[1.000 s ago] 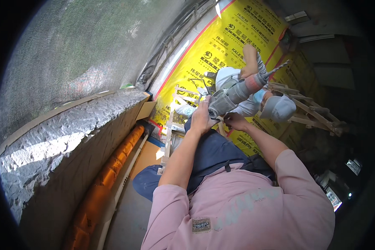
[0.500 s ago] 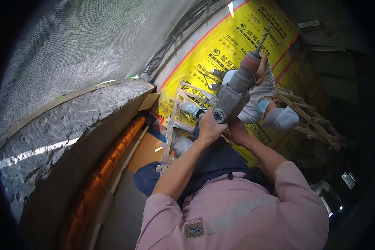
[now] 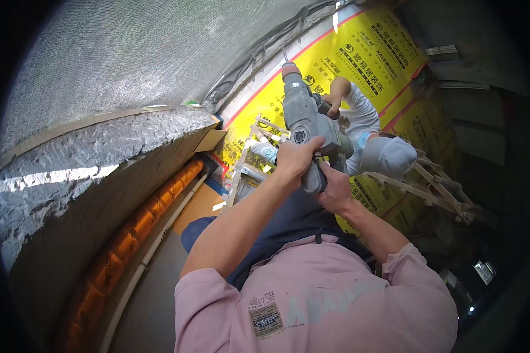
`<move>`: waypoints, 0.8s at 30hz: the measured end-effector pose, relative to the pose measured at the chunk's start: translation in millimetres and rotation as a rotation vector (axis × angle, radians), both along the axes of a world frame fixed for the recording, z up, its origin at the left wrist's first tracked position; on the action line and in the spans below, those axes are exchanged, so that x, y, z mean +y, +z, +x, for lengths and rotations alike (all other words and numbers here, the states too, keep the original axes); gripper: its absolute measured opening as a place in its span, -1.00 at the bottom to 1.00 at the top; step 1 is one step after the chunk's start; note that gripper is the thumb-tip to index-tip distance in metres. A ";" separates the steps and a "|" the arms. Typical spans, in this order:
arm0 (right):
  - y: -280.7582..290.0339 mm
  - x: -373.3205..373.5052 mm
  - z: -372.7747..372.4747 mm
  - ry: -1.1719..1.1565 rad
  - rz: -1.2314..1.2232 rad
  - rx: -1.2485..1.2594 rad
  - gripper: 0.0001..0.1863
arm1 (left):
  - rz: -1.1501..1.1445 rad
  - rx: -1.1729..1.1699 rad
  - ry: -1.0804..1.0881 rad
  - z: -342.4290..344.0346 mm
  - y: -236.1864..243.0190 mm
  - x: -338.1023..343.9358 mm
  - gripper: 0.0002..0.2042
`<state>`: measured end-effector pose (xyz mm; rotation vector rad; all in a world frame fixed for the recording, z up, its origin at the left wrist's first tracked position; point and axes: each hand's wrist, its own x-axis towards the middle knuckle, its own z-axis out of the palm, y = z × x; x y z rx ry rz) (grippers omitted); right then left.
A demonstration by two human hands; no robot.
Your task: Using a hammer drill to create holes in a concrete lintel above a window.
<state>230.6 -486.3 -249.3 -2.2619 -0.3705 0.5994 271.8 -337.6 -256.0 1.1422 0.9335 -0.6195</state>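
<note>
Drill point(image 3: 312, 120) swung leftward over the last second: bit point(image 3: 285, 55) pointed ahead and right of the grip at first, then nearly straight ahead, now ahead and slightly left. Judged meaning for the work in hand — tool brought round to a new line, with both arms behind it; whether the bit meets the wall strip beyond cannot be told (depth unclear from this angle). Grip: left hand point(image 3: 298, 156) closed around the rear of the drill, thumb across the housing; right hand point(image 3: 337, 191) wrapped against the rear handle point(image 3: 314, 180), just beside the left, some fingers hidden. Drill body lies directly ahead of the grip, tilted up and away. Co-worker's hand point(image 3: 335, 97), ahead and right of the grip, now shows at the black side handle point(image 3: 323, 106) — it seems to hold it. Count: one drill, one bit, two own hands, one co-worker with one bare hand clearly seen, one pale cap point(image 3: 397, 156) right of the grip. Left of the grip: one orange-wrapped pipe point(image 3: 121, 250), one thin white pipe point(image 3: 140, 269), one rough masonry ledge point(image 3: 82, 144). Beyond the grip, yellow sheeting point(image 3: 388, 44); wooden framing point(image 3: 436, 191) shows on both sides, number of frames uncertain.
</note>
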 end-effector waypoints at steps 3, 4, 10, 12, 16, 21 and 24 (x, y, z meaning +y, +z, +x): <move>40.6 -7.6 36.6 -0.045 0.071 0.116 -0.65 | -0.280 0.157 -0.032 5.5 6.2 22.9 -0.41; 50.6 -7.0 46.2 -0.023 0.066 0.120 -0.65 | -0.280 0.161 -0.009 0.6 10.3 35.4 -0.30; 123.9 -14.1 83.7 -0.365 0.313 0.441 -0.88 | 0.028 0.217 0.079 -114.8 -97.5 66.6 -0.42; 152.3 -6.0 87.5 -0.482 0.418 0.498 -0.82 | -0.021 0.178 0.203 -122.1 -113.9 47.1 -0.35; 183.4 2.9 84.6 -0.656 0.580 0.580 -0.63 | -0.118 0.036 0.378 -125.0 -157.7 20.2 -0.18; 189.9 -4.5 77.2 -0.544 0.517 0.583 -0.53 | -0.406 0.267 0.607 -100.0 -163.0 33.0 -0.47; 191.8 9.9 71.9 -0.502 0.525 0.627 -0.52 | -0.435 0.215 0.923 -108.0 -198.1 20.8 -0.65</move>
